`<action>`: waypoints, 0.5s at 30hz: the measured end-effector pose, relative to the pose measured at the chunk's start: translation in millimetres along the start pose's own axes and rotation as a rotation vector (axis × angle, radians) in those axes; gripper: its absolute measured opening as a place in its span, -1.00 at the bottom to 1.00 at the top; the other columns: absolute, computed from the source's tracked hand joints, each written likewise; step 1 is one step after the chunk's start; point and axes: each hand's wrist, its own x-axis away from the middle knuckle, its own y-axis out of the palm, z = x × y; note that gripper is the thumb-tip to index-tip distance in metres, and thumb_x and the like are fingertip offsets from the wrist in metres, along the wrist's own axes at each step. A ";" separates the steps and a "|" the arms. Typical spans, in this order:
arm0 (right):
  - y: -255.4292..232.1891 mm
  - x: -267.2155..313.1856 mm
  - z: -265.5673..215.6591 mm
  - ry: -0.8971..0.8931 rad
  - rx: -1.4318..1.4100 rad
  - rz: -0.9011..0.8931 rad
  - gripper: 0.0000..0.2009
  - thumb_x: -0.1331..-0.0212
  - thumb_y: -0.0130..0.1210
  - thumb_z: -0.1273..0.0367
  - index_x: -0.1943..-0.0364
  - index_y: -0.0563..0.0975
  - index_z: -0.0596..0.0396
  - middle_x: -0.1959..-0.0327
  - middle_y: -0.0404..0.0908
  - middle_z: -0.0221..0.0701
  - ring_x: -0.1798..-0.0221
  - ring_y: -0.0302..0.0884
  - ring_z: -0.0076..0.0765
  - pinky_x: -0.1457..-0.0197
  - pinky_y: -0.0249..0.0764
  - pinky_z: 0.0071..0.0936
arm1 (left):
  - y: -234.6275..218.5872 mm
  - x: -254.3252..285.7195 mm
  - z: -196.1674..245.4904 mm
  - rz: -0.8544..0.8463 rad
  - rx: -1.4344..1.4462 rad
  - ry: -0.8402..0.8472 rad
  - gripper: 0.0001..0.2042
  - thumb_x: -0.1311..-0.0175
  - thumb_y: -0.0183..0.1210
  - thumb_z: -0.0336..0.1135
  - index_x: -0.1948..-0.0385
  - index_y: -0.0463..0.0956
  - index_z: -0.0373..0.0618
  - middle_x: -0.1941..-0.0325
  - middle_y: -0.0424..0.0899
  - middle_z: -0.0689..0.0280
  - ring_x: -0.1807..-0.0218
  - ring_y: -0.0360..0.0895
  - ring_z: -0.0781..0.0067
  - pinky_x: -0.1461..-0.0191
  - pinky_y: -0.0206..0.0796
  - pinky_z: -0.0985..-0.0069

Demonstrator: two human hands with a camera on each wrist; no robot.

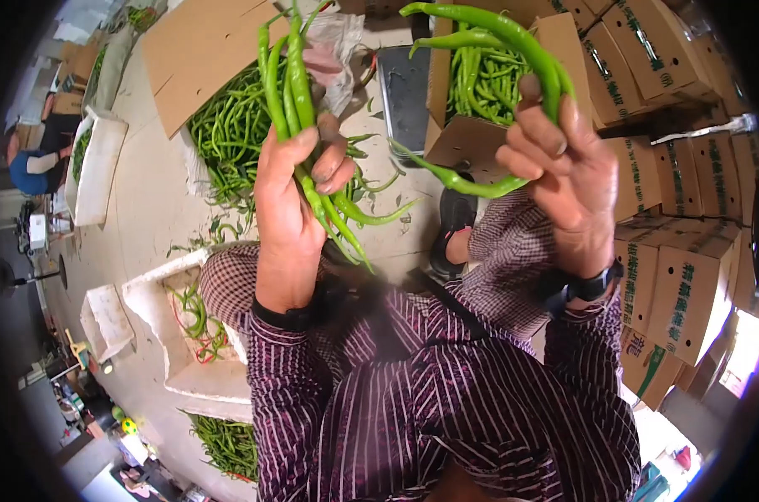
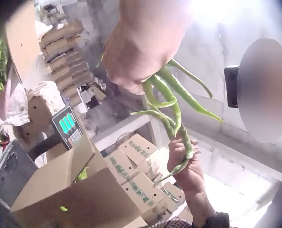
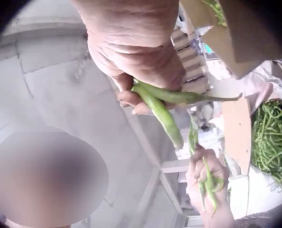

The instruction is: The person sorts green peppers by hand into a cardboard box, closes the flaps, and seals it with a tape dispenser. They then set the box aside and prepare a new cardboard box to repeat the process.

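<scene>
In the head view the left hand [image 1: 292,188] grips a bunch of long green peppers [image 1: 297,84], their ends sticking out above and below the fist. The right hand [image 1: 568,167] holds a few curved green peppers [image 1: 513,33], with its fingers curled round them; one bends out to the left below the fingers. The hands are apart, raised above the lap. From the left wrist, peppers [image 2: 172,97] hang out under the left hand [image 2: 145,47]. The right wrist view has two peppers [image 3: 160,111] coming out of the right hand [image 3: 136,52].
A heap of green peppers [image 1: 229,134] lies beside a cardboard flap at the upper left. An open carton [image 1: 471,138] with peppers stands at upper centre, next to a dark scale platform [image 1: 403,100]. Stacked cartons [image 1: 681,276] line the right; a white foam box [image 1: 183,368] sits at left.
</scene>
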 end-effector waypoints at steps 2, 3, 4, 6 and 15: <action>8.0 -0.6 -24.8 -0.049 0.073 0.058 -0.65 -0.44 -0.16 0.28 -0.12 0.31 0.30 0.55 0.16 -0.62 0.59 0.07 -0.76 0.41 0.18 -0.67 | 16.4 -19.9 -2.0 -0.062 0.067 -0.102 -0.74 -0.23 0.00 -0.51 0.03 0.35 -0.21 0.32 0.41 0.26 0.54 0.21 0.64 0.53 0.09 0.69; 10.8 -3.7 -36.7 -0.100 0.145 0.133 -0.65 -0.45 -0.16 0.29 -0.11 0.30 0.32 0.55 0.16 -0.63 0.61 0.07 -0.79 0.45 0.20 -0.70 | 28.7 -31.3 -4.3 -0.115 0.051 -0.126 -0.77 -0.22 0.01 -0.50 0.09 0.34 -0.22 0.34 0.42 0.26 0.53 0.23 0.63 0.53 0.08 0.70; 4.7 -8.2 -47.3 -0.123 0.156 0.133 -0.65 -0.45 -0.16 0.29 -0.11 0.30 0.32 0.55 0.16 -0.63 0.61 0.07 -0.79 0.45 0.20 -0.70 | 41.6 -41.4 -10.5 -0.139 0.052 -0.132 -0.77 -0.22 0.01 -0.50 0.09 0.34 -0.22 0.34 0.42 0.26 0.53 0.23 0.63 0.53 0.08 0.70; -8.3 -17.4 -71.5 -0.096 0.052 0.160 -0.66 -0.44 -0.15 0.31 -0.09 0.31 0.34 0.55 0.17 -0.64 0.64 0.04 -0.80 0.54 0.13 -0.77 | 68.3 -64.1 -22.3 -0.043 -0.011 -0.164 -0.82 -0.21 0.02 -0.50 0.15 0.35 -0.21 0.37 0.42 0.26 0.53 0.23 0.61 0.54 0.06 0.70; -56.2 17.8 -102.1 -0.144 -0.027 -0.007 -0.67 -0.43 -0.14 0.26 0.00 0.36 0.31 0.60 0.21 -0.56 0.68 0.08 -0.74 0.54 0.18 -0.69 | 78.0 -141.3 -82.0 -0.233 -0.117 -0.267 -0.54 -0.26 0.05 -0.42 -0.20 0.25 -0.36 0.22 0.45 0.25 0.38 0.37 0.58 0.34 0.29 0.67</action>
